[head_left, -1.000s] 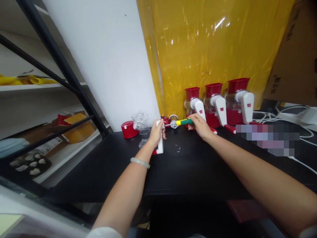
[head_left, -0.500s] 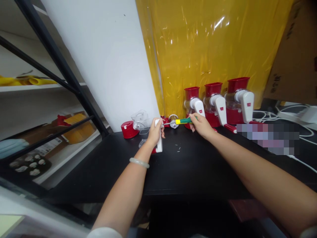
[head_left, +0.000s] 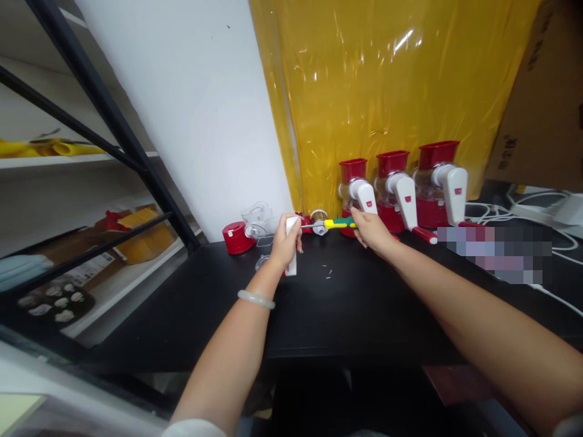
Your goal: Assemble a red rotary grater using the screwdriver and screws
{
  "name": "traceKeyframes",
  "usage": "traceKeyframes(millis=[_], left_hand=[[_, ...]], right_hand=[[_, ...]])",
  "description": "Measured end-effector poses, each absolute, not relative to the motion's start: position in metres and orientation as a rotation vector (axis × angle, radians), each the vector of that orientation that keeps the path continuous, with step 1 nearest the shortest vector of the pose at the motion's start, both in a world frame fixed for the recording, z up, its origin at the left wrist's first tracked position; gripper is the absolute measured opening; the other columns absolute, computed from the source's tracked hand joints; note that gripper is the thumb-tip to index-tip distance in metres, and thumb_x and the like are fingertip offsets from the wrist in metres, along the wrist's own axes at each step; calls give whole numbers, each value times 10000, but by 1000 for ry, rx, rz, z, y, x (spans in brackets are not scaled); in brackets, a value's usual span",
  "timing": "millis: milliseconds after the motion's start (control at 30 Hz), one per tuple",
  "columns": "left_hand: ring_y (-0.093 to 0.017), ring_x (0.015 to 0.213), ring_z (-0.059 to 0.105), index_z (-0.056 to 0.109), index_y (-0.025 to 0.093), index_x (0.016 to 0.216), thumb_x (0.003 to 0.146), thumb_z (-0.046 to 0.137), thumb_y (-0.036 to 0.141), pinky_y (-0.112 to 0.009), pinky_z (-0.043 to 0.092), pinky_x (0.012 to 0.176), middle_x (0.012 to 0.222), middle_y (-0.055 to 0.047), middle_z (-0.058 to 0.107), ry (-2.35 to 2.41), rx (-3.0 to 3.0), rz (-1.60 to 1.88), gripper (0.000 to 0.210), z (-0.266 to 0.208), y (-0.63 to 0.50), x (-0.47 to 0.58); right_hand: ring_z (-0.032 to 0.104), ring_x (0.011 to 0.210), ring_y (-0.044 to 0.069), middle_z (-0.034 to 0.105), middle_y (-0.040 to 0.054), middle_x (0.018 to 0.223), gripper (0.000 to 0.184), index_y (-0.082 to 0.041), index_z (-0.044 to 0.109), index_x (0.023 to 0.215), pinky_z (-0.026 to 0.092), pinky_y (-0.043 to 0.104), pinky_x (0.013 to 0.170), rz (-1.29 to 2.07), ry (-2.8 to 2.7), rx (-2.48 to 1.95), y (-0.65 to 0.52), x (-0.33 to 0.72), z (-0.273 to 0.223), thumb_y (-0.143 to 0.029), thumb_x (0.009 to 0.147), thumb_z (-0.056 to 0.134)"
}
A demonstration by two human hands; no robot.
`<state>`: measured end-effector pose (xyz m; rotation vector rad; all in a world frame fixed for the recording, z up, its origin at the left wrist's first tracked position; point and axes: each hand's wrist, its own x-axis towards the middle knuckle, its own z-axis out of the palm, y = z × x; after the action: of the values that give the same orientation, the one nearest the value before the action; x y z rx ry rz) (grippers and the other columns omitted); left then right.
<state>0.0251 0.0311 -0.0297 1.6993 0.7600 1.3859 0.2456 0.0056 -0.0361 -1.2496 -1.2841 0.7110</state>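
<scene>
On the black table (head_left: 346, 303), left hand (head_left: 286, 243) grips white handle (head_left: 291, 250) — right hand (head_left: 371, 230) holds screwdriver (head_left: 334, 224).

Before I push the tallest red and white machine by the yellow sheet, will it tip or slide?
The tallest machine stands upright and looks taller than it is wide, so a high push would probably tip it. Its white crank hangs on one side, which may pull it that way. It looks like plastic, so likely light; pushed low, it may slide on the smooth black table.

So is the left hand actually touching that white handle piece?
Touching. In the head view the left hand is wrapped around the white handle, fingers closed on it.
</scene>
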Motion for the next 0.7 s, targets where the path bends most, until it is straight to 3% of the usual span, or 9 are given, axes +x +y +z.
traceKeyframes(millis=[167,367,500,600,700], left_hand=[[-105,386,444,481,244,1021,921,555,502,-218,366,400,584,72,461,714,1788,1401,287,-30,30,22],[-109,399,455,490,243,1044,919,549,510,-217,383,400,598,64,476,651,1805,1429,300,-27,28,22],[-103,368,434,485,237,1007,885,580,554,-204,367,370,572,78,455,655,1713,1349,352,-26,27,27],[-102,351,410,464,231,956,869,578,596,-194,355,357,547,82,443,669,1578,1227,392,-27,29,30],[-90,347,381,446,218,875,886,538,621,-181,338,359,539,74,435,696,1396,1116,414,-27,33,29]], right_hand=[[324,247,100,369,-18,307,549,-226,406,521,248,251,292,703,-1258,-1358,8,247,-37,-614,909,396],[375,255,122,411,14,323,598,-209,498,524,292,265,294,736,-1228,-1398,11,248,-40,-642,908,349],[484,337,126,502,-6,436,402,-197,547,755,385,239,367,693,-1218,-1193,10,248,-38,-525,929,392],[581,470,129,596,-17,681,178,-230,487,1012,477,257,477,617,-1209,-1015,10,250,-37,-366,906,445],[653,684,134,618,33,979,255,-235,460,1088,536,311,703,395,-1384,-923,7,254,-36,-274,847,535]])
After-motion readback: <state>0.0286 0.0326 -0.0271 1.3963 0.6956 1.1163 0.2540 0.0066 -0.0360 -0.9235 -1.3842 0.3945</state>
